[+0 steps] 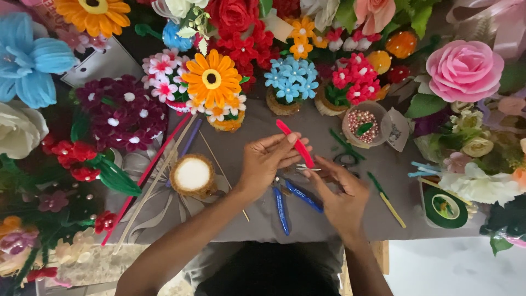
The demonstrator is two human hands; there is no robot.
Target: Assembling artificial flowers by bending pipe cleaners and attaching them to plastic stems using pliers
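Observation:
My left hand (268, 161) holds a short red pipe cleaner (296, 144) between thumb and fingers, its upper end pointing up-left. My right hand (338, 192) meets the stick's lower end with its fingertips, fingers pinched there. Under both hands lie blue-handled pliers (290, 200) on the grey cloth (323, 219). A small round pot with a white top (192, 175) stands just left of my left hand.
Handmade pipe-cleaner flowers ring the workspace: an orange daisy (211, 78), blue blossoms (291, 78), a pink rose (464, 70). A cup of beads (362, 124), scissors (346, 160), a green tape roll (445, 206) and long sticks (159, 164) lie around.

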